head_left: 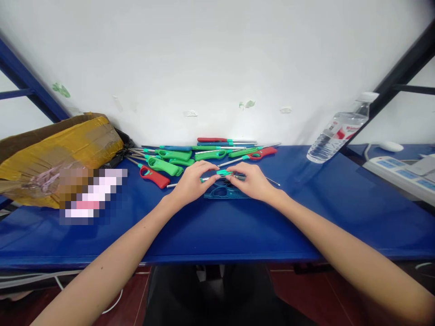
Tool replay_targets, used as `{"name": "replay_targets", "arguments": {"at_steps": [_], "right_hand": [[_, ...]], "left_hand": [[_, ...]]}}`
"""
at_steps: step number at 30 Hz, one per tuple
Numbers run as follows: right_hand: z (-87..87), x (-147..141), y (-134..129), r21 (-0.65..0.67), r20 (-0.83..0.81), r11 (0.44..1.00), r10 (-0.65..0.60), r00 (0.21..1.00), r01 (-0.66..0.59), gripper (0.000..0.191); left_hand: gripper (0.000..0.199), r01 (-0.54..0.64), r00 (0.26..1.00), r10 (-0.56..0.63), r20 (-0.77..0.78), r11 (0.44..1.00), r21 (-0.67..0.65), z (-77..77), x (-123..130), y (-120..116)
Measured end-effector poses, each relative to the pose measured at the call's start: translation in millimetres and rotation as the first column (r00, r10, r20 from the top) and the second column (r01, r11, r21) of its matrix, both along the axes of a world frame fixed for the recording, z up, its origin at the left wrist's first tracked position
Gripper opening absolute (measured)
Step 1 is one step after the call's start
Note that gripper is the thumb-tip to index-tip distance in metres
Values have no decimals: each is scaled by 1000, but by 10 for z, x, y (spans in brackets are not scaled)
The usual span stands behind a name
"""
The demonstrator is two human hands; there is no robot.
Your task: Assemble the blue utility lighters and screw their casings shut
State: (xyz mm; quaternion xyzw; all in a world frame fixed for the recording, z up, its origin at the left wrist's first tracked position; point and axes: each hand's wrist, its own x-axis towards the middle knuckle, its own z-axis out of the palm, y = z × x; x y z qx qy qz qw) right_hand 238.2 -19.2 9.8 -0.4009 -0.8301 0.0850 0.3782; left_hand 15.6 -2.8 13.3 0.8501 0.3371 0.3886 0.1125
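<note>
My left hand (pixel 195 181) and my right hand (pixel 253 181) meet at the middle of the blue table, both with fingers curled in a pinch. Between their fingertips is the teal part (pixel 223 172) of what looks like a utility lighter; the fingers hide most of it. Just beneath lies a blue utility lighter (pixel 220 192), partly covered by the hands. Thin metal stems stick out past both hands, and which lighters they belong to is hard to see. Nearest to my left hand on the table is a red utility lighter (pixel 154 176).
Green utility lighters (pixel 165 165), with red and blue ones, lie in a loose row along the wall. A taped cardboard box (pixel 102 136) sits at the left. On the right stand a water bottle (pixel 340 131) and a white power strip (pixel 401 174). The table's front edge (pixel 224 259) runs below my forearms.
</note>
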Motion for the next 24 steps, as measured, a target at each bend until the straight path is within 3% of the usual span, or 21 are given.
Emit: {"name": "replay_targets", "arguments": {"at_steps": [2, 5, 9, 13, 19, 24], "right_hand": [[15, -20, -15, -60, 13, 998, 16, 1000, -15, 19], [27, -15, -13, -67, 79, 997, 38, 996, -33, 22], [10, 85, 57, 29, 153, 999, 21, 988, -26, 22], [-15, 177, 125, 15, 189, 999, 28, 982, -31, 12], [-29, 118, 107, -6, 206, 994, 112, 972, -113, 17], [-31, 64, 79, 29, 141, 993, 107, 984, -112, 30]], "left_hand": [[21, -4, 998, 11, -62, 995, 100, -24, -18, 19], [24, -31, 994, 45, -104, 991, 132, -56, -34, 55], [22, -87, 990, 94, -105, 994, 66, -89, -35, 107], [17, -78, 992, 79, -97, 997, 16, -150, -24, 159], [10, -80, 995, 77, -62, 995, -55, -222, 13, 197], [12, -96, 995, 99, 16, 988, -118, -200, 26, 192]]}}
